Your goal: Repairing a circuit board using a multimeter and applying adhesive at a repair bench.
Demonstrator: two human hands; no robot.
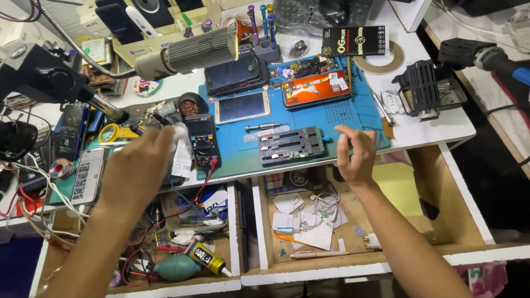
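From the head view, the left hand (pixel 138 165) pinches a white cloth (pixel 181 144) beside the black multimeter (pixel 202 140) — the right hand (pixel 355 152) hovers loosely curled, holding nothing, just by the dark fixture (pixel 291 145) on the blue mat (pixel 342 113).

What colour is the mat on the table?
The work mat is blue, seen best in the head view.

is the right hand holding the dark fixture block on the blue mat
No, the right hand hovers with curled, empty fingers just right of the dark fixture block, which lies untouched on the blue mat.
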